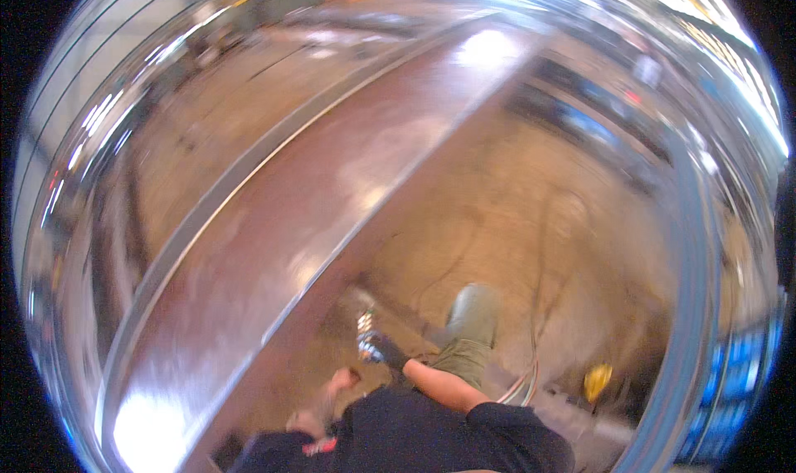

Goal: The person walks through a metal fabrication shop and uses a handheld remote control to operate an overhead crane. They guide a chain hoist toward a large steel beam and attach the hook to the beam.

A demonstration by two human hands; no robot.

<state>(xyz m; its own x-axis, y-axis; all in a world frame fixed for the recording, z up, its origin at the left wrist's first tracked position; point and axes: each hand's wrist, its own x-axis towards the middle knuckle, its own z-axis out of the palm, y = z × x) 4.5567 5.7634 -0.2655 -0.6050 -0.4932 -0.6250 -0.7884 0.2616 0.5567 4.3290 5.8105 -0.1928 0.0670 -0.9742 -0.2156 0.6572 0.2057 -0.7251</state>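
My right hand (381, 350), in what looks like a dark glove, is low in the middle, at the near side of a long steel beam (323, 191). Its fingers seem closed round a blurred, shiny metallic object (365, 322) whose kind I cannot make out. To its left is my left hand (342, 380), close to my body and smeared by motion, so its fingers do not show clearly. A small red item (320, 446) lies against my dark shirt near the left forearm. The reddish-brown beam runs diagonally from lower left to upper right, with raised edges along both sides.
My leg in green trousers (468, 349) stands on the brown floor (497, 224). Cables or hoses (531, 365) trail over the floor at right, beside a yellow object (597, 382). A blue-grey rail (692, 266) curves along the right. More steel pieces (580, 125) lie farther off.
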